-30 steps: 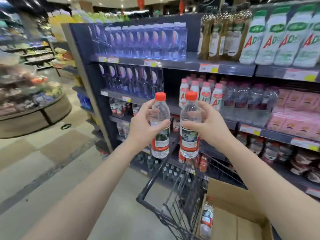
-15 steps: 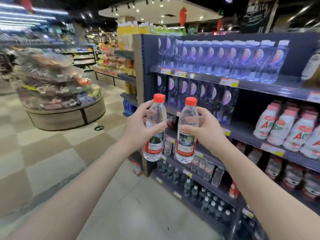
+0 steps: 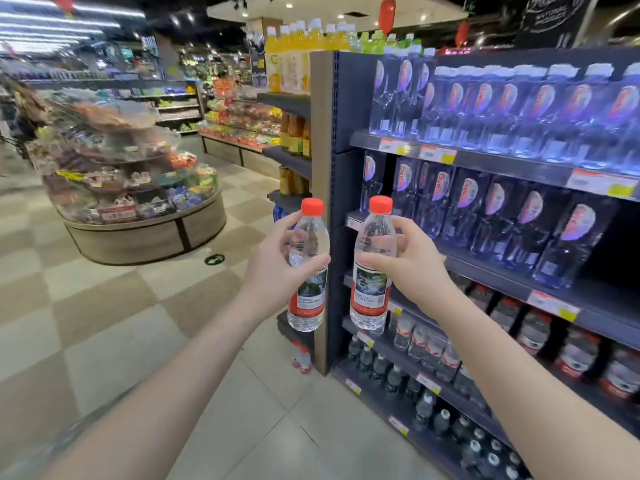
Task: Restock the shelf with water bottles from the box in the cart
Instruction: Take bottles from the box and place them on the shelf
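Left hand (image 3: 277,271): our fingers are closed around the left bottle (image 3: 308,268); it stands upright, red cap on top.
Right hand (image 3: 412,268): it grips the right bottle (image 3: 372,268) in the same way; the two bottles are side by side, apart.
Shelf (image 3: 588,306): it lies to the right of both bottles; the low row of red-label bottles (image 3: 426,344) is below and right.
Nearer hand: we judge the right one; its bottle should go in first, kept upright.
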{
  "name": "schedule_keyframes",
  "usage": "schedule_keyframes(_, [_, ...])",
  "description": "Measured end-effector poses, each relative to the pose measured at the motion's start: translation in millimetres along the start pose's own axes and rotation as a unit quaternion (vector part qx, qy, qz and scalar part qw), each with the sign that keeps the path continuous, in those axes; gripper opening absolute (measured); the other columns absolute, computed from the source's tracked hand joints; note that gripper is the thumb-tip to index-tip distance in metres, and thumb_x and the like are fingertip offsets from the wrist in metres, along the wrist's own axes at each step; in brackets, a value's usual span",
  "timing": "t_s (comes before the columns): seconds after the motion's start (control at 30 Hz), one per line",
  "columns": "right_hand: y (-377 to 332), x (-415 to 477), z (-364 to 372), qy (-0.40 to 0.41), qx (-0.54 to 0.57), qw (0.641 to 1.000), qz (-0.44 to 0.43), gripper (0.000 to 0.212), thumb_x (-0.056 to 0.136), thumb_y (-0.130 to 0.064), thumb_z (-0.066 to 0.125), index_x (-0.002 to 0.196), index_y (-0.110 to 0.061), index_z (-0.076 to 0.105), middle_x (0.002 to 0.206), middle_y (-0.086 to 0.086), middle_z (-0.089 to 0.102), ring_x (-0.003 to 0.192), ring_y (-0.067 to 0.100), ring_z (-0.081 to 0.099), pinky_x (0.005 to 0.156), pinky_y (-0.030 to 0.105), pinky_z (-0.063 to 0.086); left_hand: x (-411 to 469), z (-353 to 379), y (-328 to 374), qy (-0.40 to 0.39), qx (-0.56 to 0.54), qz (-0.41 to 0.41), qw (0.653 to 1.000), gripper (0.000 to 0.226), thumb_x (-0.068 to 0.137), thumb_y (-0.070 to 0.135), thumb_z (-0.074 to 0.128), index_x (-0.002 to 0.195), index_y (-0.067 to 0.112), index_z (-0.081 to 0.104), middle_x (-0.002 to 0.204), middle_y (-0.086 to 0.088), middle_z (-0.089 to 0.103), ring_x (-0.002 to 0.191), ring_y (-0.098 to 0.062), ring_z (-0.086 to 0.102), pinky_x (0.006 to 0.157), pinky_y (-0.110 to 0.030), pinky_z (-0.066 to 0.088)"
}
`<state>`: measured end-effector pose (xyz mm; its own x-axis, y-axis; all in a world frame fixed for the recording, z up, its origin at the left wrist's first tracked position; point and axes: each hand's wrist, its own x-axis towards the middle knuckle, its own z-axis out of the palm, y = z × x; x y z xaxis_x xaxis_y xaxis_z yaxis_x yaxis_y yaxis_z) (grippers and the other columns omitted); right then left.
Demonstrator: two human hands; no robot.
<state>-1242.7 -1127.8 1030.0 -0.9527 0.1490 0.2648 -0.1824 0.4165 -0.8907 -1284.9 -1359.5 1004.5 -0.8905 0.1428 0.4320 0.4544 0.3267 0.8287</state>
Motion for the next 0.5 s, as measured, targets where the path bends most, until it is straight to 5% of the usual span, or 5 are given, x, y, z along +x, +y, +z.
schedule_keyframes(0.13, [13.2, 57.7, 20.6, -0.002, 0.004, 1.000, 0.003, 0.057, 0.082, -0.026, 0.086, 0.127, -0.040, 0.054, 0.108, -0.021, 0.068, 0.100, 0.000, 0.067, 0.082, 0.030, 0.054, 51.5, 5.5, -31.0, -0.009, 0.006, -0.007, 1.000, 0.074, 0.082, 0.035, 0.090, 0.131, 0.069, 0.045, 0.123, 0.022, 0.066, 0.107, 0.009, 0.066, 0.097, -0.030, 0.056])
schedule_keyframes(0.27, [22.7, 106.5, 39.9, 0.001, -0.001, 1.000, 0.001, 0.055, 0.082, -0.027, 0.085, 0.119, -0.046, 0.050, 0.103, -0.027, 0.064, 0.098, -0.008, 0.063, 0.076, 0.021, 0.049, 98.7, 11.2, -54.3, -0.004, 0.010, -0.010, 1.000, 0.076, 0.083, 0.035, 0.089, 0.116, 0.082, 0.039, 0.124, 0.021, 0.066, 0.110, 0.000, 0.067, 0.099, -0.036, 0.058])
schedule_keyframes(0.5, [35.5, 162.2, 60.0, 0.023, -0.021, 0.999, 0.016, 0.059, 0.081, -0.027, 0.086, 0.126, -0.042, 0.051, 0.103, -0.028, 0.063, 0.098, -0.008, 0.062, 0.076, 0.020, 0.048, 166.2, 13.7, -93.0, -0.034, -0.002, -0.002, 0.999, 0.072, 0.081, 0.033, 0.090, 0.135, 0.057, 0.050, 0.125, 0.017, 0.068, 0.109, 0.006, 0.066, 0.098, -0.034, 0.058])
